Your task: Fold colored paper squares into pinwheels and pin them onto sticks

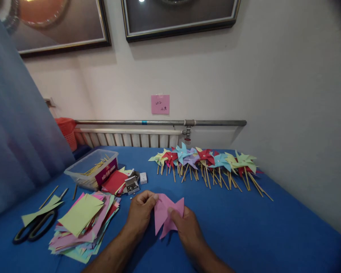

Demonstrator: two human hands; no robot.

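Well in from the table's [272, 235] far edge, left hand [140, 208] and right hand [189, 225] pinch pink paper [165, 206].
Its flaps [159, 220] end in sharp points; the wall note [160, 104] reads "252" over unclear characters; the plastic box's [92, 156] maroon label [106, 171] is illegible.

Pink note [160, 104], frame centre: handwritten "252", two characters beneath, can't read them surely. Purple label [106, 171] on tub [82, 161], centre left: white lettering, too blurred. White box [143, 178]: print too small.
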